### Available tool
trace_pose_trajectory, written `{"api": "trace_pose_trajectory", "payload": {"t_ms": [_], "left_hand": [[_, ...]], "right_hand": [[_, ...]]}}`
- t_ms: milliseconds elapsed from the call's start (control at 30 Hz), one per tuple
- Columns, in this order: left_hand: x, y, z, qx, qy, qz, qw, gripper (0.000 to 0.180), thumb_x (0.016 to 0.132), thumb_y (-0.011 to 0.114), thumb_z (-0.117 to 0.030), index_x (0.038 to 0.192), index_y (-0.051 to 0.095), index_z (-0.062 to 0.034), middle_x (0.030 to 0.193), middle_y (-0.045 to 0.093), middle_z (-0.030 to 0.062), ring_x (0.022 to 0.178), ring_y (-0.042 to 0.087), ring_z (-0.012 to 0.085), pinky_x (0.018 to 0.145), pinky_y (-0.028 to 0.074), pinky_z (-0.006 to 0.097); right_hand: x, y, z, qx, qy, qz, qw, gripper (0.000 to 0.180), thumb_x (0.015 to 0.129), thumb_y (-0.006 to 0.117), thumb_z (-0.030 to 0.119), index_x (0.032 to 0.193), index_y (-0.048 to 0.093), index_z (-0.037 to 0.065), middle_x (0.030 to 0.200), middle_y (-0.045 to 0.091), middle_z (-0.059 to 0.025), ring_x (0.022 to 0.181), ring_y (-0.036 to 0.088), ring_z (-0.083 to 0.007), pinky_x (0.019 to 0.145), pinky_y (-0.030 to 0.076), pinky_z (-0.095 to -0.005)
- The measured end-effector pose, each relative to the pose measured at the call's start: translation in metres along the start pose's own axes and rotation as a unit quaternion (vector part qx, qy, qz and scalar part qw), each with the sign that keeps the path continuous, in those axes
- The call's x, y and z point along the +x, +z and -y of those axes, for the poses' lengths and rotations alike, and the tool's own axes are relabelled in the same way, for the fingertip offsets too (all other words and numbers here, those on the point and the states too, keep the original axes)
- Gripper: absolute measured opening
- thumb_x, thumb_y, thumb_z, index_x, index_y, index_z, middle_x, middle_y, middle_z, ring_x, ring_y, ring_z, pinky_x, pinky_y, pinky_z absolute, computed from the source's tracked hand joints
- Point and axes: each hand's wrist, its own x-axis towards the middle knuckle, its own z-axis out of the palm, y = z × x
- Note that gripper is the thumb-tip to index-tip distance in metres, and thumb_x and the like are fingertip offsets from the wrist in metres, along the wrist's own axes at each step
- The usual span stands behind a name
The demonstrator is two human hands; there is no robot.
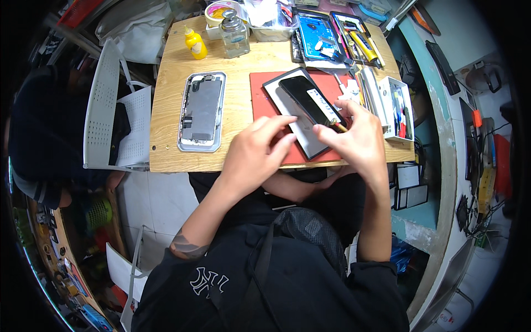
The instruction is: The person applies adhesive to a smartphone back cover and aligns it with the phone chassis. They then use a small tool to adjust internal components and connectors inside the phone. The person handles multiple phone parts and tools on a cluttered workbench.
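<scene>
A black phone screen panel (pixel 312 99) is seen being worked loose over a grey plate (pixel 301 133) that lies on a red mat (pixel 260 94) on a small wooden table (pixel 166 83). The left hand (pixel 254 152) is laid at the plate's near edge, its fingers (pixel 276 124) stretched forward and held close together, steadying it. A thin tool with a yellow band (pixel 338 126) is pinched in the fingers of the right hand (pixel 357 138), its tip set just under the panel's near end. The step in hand is judged to be the prying or cleaning of the panel's edge. For the next move, a light, even pressure along that edge would be called for, with the plate kept pinned. Well beyond the left fingers, an opened phone body (pixel 202 110) is laid face up, and a yellow bottle (pixel 195 44) and a glass jar (pixel 234 34) are stood farther off.
</scene>
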Motion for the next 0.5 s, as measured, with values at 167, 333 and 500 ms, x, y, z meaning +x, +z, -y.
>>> {"api": "trace_pose_trajectory", "payload": {"t_ms": [167,333,500], "left_hand": [[0.025,0.015,0.005,0.033,-0.010,0.067,0.997,0.023,0.102,0.072,-0.024,0.109,0.076,-0.0026,0.094,0.075,0.0195,0.086,0.075,0.0361,0.076,0.057,0.043],[0.030,0.012,0.004,0.049,-0.042,0.015,0.998,0.027,0.096,0.079,-0.027,0.090,0.075,-0.0010,0.077,0.073,0.0157,0.068,0.073,0.0308,0.067,0.058,0.040],[0.020,-0.015,0.005,0.048,-0.054,-0.053,0.996,0.025,0.089,0.085,-0.021,0.087,0.070,-0.0015,0.078,0.071,0.0138,0.066,0.070,0.0248,0.064,0.056,0.039]], "right_hand": [[0.014,-0.014,-0.031,0.154,0.057,0.065,0.984,0.059,0.083,0.090,0.032,0.119,0.075,-0.013,0.100,0.080,-0.0181,0.085,0.075,-0.0212,0.078,0.058,-0.0342],[0.019,-0.025,-0.060,0.370,0.133,0.162,0.905,0.033,0.097,0.073,0.027,0.107,0.074,-0.004,0.078,0.063,0.0006,0.054,0.048,-0.0034,0.046,0.032,-0.0209],[0.004,-0.033,-0.067,0.465,0.122,0.132,0.867,0.042,0.088,0.075,0.037,0.103,0.069,-0.002,0.072,0.056,0.0005,0.055,0.047,-0.0030,0.048,0.031,-0.0209]]}}
